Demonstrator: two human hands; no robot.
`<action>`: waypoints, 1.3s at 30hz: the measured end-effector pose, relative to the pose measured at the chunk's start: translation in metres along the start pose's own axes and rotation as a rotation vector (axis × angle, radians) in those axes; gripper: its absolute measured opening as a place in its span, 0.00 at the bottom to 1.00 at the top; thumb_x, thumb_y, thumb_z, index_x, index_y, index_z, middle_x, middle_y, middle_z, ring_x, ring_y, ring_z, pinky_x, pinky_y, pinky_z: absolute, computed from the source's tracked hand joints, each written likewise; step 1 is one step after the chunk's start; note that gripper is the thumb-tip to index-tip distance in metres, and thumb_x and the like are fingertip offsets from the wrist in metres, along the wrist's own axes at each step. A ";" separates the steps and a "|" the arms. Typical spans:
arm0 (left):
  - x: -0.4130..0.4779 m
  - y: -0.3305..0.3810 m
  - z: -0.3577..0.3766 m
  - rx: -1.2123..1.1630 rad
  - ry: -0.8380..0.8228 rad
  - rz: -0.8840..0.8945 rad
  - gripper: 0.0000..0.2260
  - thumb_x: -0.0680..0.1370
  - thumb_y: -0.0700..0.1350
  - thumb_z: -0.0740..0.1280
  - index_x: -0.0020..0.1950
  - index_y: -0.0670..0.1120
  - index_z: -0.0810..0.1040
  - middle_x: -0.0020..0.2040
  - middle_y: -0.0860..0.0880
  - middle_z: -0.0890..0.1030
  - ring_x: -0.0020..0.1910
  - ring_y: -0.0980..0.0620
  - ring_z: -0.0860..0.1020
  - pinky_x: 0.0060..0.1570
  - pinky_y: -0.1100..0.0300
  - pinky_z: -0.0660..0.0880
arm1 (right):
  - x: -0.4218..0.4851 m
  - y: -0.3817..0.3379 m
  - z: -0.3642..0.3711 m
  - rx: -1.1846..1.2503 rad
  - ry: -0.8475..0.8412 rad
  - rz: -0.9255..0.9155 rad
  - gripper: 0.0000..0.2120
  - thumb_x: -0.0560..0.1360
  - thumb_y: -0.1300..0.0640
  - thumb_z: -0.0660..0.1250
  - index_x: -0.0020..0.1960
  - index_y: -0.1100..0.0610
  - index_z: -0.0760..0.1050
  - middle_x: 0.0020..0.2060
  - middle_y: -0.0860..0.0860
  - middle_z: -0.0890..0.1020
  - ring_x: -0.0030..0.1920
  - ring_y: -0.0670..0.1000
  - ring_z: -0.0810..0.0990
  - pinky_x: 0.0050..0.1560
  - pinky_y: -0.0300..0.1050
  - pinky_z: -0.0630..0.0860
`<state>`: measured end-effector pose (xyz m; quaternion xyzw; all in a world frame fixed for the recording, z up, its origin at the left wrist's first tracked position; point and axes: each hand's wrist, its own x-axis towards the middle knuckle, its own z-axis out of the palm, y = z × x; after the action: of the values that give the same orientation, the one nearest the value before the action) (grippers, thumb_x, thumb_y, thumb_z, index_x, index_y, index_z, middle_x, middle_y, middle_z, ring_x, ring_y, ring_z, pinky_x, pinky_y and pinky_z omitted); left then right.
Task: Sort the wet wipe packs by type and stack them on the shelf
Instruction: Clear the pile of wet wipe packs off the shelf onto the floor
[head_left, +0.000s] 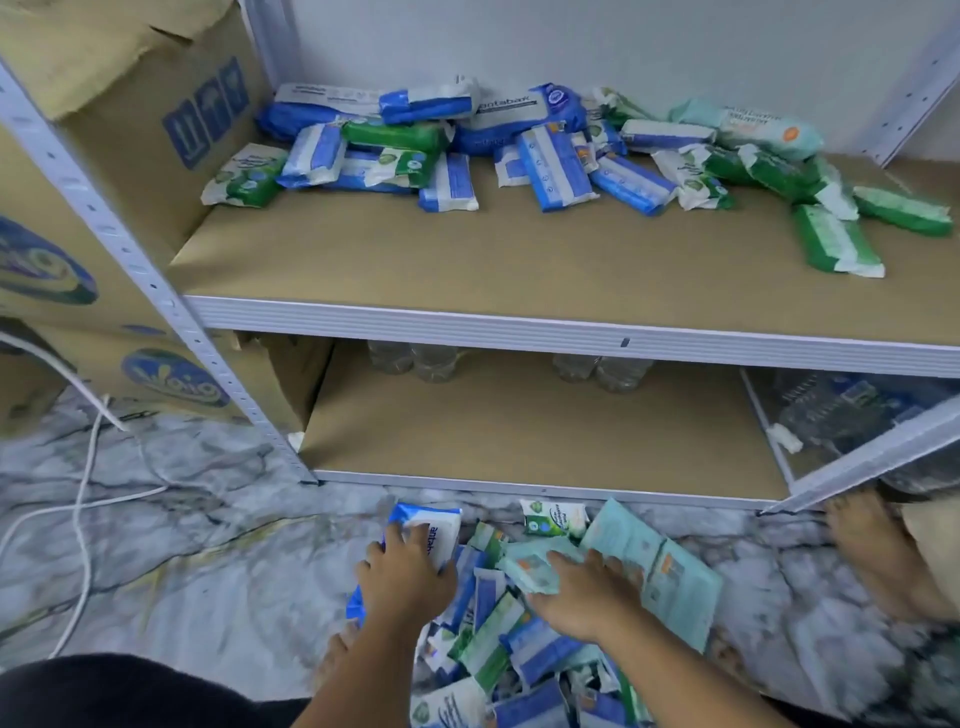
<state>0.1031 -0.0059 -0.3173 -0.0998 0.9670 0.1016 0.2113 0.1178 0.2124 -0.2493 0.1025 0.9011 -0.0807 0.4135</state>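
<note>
A heap of wet wipe packs (498, 649) in blue, green and pale teal lies on the marble-patterned floor in front of the shelf. My left hand (402, 577) grips a blue-and-white pack (434, 525) at the heap's left edge. My right hand (587, 597) holds a pale teal pack (535, 569), beside a larger teal pack (660, 571). On the upper shelf board (467, 260) more packs lie in a loose jumble: blue ones (550, 166) towards the middle, green ones (831, 234) at the right, a teal one (753, 130) at the back.
A large cardboard box (130, 145) stands at the left of the shelf. The lower shelf board (519, 431) carries clear plastic bottles (415, 358) at the back and a bottle pack (841, 415) at the right. White cables (83, 499) trail over the floor. A bare foot (872, 556) stands at right.
</note>
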 end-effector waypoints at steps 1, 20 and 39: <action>0.005 0.000 0.008 0.010 -0.004 -0.012 0.31 0.75 0.66 0.60 0.75 0.54 0.66 0.74 0.48 0.64 0.66 0.41 0.70 0.62 0.48 0.67 | 0.011 0.000 0.008 -0.013 0.010 -0.012 0.37 0.76 0.30 0.56 0.81 0.40 0.51 0.79 0.57 0.55 0.77 0.63 0.55 0.74 0.61 0.57; 0.056 0.006 0.049 -0.138 -0.104 -0.066 0.24 0.77 0.60 0.59 0.72 0.56 0.68 0.71 0.52 0.69 0.69 0.44 0.68 0.65 0.47 0.70 | 0.087 -0.010 0.038 -0.052 0.053 -0.111 0.36 0.78 0.34 0.55 0.81 0.38 0.43 0.81 0.52 0.37 0.80 0.63 0.41 0.75 0.65 0.47; -0.055 0.033 -0.208 -0.343 0.661 0.374 0.14 0.72 0.47 0.59 0.51 0.49 0.82 0.46 0.51 0.81 0.47 0.46 0.79 0.40 0.55 0.76 | -0.110 -0.047 -0.156 0.180 0.788 -0.384 0.22 0.76 0.47 0.63 0.70 0.45 0.72 0.68 0.46 0.70 0.69 0.54 0.64 0.68 0.52 0.66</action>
<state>0.0637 -0.0156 -0.1030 0.0166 0.9534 0.2601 -0.1522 0.0621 0.1898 -0.0622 -0.0082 0.9820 -0.1887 0.0058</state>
